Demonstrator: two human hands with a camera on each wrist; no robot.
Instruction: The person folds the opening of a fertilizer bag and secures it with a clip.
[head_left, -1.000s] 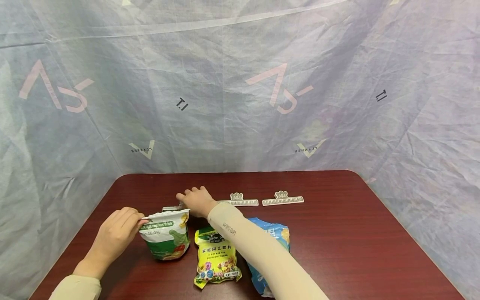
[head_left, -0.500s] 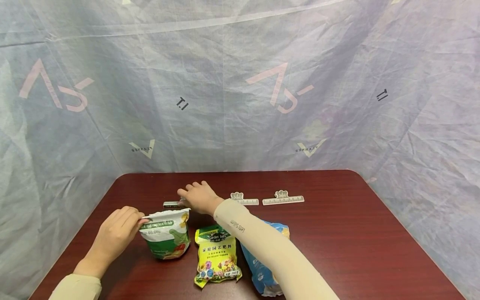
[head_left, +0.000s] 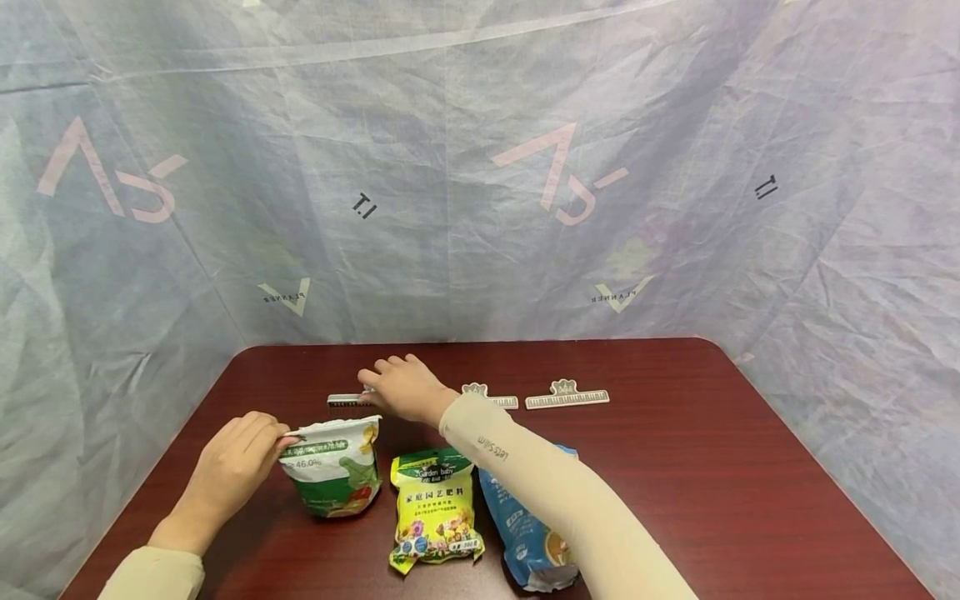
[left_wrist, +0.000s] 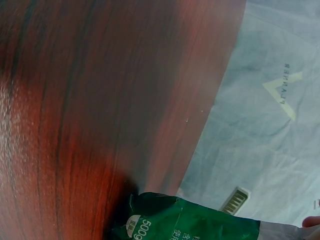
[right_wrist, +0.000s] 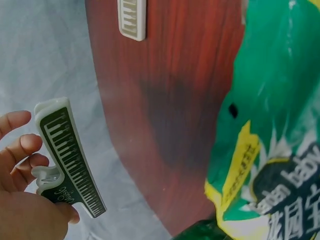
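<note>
In the head view, my left hand [head_left: 236,462] pinches the top left corner of a white and green fertilizer bag [head_left: 333,479], which stands upright. The bag's green side [left_wrist: 200,220] shows low in the left wrist view, with a fingertip [left_wrist: 311,221] at its pale top. My right hand [head_left: 405,392] is behind and above the bag and holds a piano-keyboard clip [head_left: 347,401]. Seen from the right wrist, the clip [right_wrist: 72,160] has its handle between thumb and fingers, its long bar facing the camera.
A yellow and green fertilizer pouch [head_left: 435,512] lies mid-table. Right of it is a blue bag [head_left: 525,533], partly under my right forearm. Two more keyboard clips lie behind, one [head_left: 498,402] partly covered by my sleeve, the other [head_left: 567,397] farther right. Printed cloth [head_left: 450,167] hangs beyond the table.
My right hand has moved back and a little to the right with the clip, away from the white and green bag's top. My left hand has stayed on the bag's corner.
</note>
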